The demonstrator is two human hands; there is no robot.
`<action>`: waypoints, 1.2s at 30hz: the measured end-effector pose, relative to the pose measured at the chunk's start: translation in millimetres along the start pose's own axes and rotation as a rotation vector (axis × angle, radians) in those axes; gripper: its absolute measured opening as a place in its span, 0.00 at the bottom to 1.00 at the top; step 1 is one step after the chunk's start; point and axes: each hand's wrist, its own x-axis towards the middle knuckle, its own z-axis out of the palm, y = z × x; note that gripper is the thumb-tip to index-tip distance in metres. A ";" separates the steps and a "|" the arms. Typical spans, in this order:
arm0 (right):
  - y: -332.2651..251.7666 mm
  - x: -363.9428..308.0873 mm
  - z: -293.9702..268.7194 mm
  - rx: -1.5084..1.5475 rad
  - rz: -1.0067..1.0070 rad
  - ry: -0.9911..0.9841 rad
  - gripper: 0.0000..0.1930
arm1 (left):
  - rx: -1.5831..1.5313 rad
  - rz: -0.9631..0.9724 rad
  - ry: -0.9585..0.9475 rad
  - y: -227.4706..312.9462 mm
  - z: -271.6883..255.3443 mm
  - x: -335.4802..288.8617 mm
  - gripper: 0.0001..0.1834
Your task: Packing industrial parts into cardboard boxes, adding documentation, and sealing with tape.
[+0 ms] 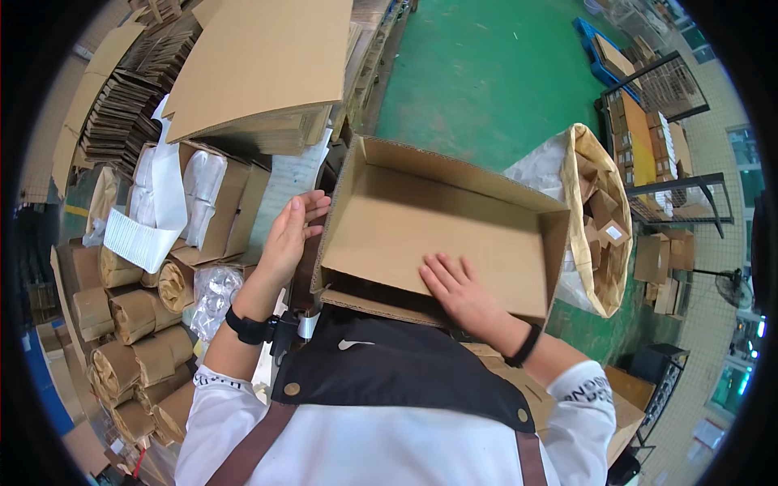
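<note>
In front of my body is an open, shallow cardboard box [429, 219], plain brown, with its inside facing me. My right hand [462, 293] reaches over its near edge, fingers stretched out on the inner cardboard. A lower cardboard strip [389, 308] shows at the near side, with a dark gap above it. Just outside the left wall, my left hand [290, 233] is open, fingers extended and fingertips close to the wall; whether they touch it I cannot tell. Neither hand grips anything.
A stack of flat cardboard sheets [267, 73] lies at the far left. Nearer stand a carton of clear-wrapped items [203, 186] with a paper strip [146, 239], and several brown paper rolls [138, 316]. Right of the box is a large sack [604, 227] holding small cartons; beyond stands a wire cart [664, 154].
</note>
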 end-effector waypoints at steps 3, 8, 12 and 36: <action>3.0 -3.5 22.4 0.409 0.036 -0.074 0.33 | 0.048 0.008 -0.020 -7.2 -1.5 3.6 0.33; 52.1 -54.5 -32.6 0.670 0.297 0.174 0.27 | 0.215 -0.126 -0.060 -14.6 -10.9 14.8 0.36; 117.9 -177.2 13.9 0.602 1.204 0.515 0.22 | 0.122 -0.381 -0.089 -16.9 -28.1 33.9 0.42; 200.5 0.0 -46.9 1.234 0.247 -0.304 0.12 | 1.422 0.220 -0.223 -102.6 148.3 54.4 0.41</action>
